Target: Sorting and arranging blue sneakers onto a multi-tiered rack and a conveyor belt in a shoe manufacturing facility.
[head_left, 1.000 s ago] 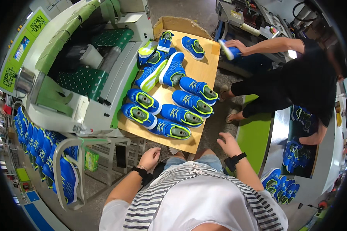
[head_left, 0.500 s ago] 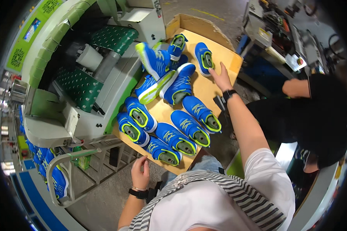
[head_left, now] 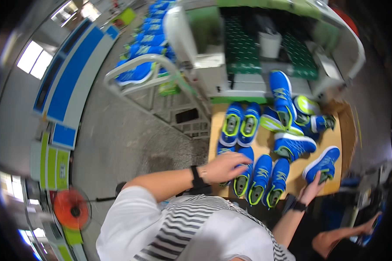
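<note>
Right hand (head_left: 311, 189) pinches a shoe (head_left: 323, 164) by its heel end, at the table's (head_left: 297, 176) right end; lift unclear. Left hand (head_left: 225, 168), fingers loosely extended, over shoe row (head_left: 260, 173) at table's near-left; contact unclear.

The view has turned left, bringing in an orange fan (head_left: 72, 211). The right hand (head_left: 312, 188), previously empty, now grips a blue shoe (head_left: 323, 164), tilted, near the table's (head_left: 297, 176) near right corner. The left hand (head_left: 225, 168) has moved over the front row of shoes (head_left: 261, 176). An added shoe (head_left: 282, 95) tops the far-edge pile (head_left: 294, 145).
</note>
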`<state>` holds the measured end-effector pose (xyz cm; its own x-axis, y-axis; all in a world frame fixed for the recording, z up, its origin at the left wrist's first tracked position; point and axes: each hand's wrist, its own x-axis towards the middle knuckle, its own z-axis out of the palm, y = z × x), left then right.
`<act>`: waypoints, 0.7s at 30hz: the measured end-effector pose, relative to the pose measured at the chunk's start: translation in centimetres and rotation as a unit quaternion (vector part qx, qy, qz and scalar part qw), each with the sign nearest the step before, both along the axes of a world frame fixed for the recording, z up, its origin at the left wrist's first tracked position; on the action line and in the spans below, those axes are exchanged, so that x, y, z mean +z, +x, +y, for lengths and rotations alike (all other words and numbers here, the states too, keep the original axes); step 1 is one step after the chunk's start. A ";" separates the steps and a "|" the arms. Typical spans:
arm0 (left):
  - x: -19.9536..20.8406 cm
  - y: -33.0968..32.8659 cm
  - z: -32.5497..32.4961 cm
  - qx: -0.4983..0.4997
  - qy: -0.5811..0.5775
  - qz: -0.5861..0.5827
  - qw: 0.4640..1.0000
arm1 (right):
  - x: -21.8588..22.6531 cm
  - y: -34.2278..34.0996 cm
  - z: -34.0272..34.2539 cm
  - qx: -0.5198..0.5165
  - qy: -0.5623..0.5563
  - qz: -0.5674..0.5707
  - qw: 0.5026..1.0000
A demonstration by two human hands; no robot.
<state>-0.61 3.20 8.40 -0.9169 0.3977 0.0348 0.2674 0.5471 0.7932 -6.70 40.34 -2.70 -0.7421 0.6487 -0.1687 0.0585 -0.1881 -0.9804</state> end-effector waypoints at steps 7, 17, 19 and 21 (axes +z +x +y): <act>4.6 -1.1 6.0 0.130 0.447 -0.044 0.884 | 13.4 8.0 -18.5 0.372 0.383 0.285 0.796; 22.5 1.3 -22.1 0.235 0.155 0.194 0.940 | 2.7 7.6 -19.9 0.461 0.460 -0.060 0.757; 27.1 0.6 -29.1 0.235 0.037 0.263 0.935 | 0.7 9.4 -20.6 0.465 0.475 -0.101 0.741; 30.1 -0.4 -34.9 0.241 0.028 0.232 0.942 | 0.6 10.6 -22.3 0.444 0.516 -0.143 0.719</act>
